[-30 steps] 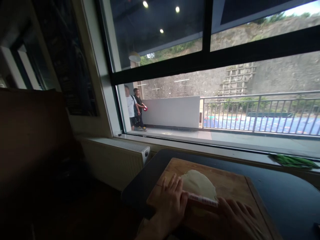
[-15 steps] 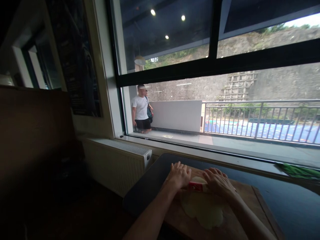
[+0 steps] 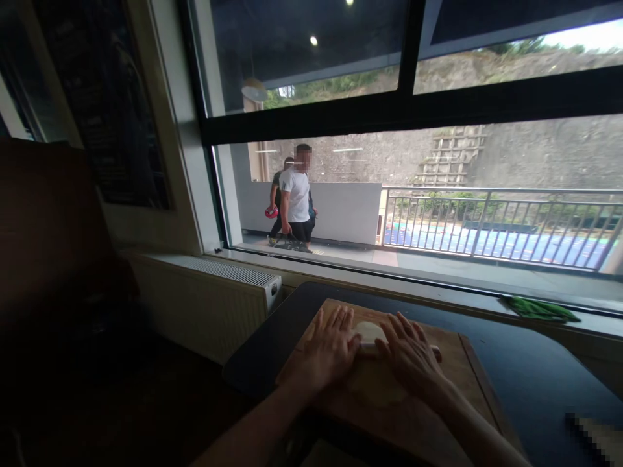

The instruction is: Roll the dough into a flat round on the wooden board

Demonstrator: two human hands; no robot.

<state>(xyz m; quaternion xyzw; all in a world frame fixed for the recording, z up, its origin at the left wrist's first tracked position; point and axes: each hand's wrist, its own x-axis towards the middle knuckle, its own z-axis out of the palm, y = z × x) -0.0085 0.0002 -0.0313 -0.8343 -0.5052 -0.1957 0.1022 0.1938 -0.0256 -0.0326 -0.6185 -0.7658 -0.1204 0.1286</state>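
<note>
A pale flattened sheet of dough [image 3: 377, 384] lies on a wooden board [image 3: 479, 373], part of it showing beyond the rolling pin [image 3: 368, 349]. Across the dough, the pin is mostly covered by my hands, with one handle sticking out at the right. My left hand [image 3: 327, 347] rests palm down over the pin's left part, fingers stretched forward. Over its right part lies my right hand [image 3: 409, 350], also flat with fingers extended. Neither hand wraps round the pin.
The board is on a dark table [image 3: 520, 363] by a window. A green cloth [image 3: 540, 309] lies on the sill at the right. A white radiator [image 3: 209, 305] stands left of the table. Outside, people walk past a railing [image 3: 511, 224]. A blurred-out object lies at the lower right.
Both hands have flattened more over the rolling pin, and its red middle label no longer shows. The view has shifted a little to the right. Outside, the walkers have moved rightward.
</note>
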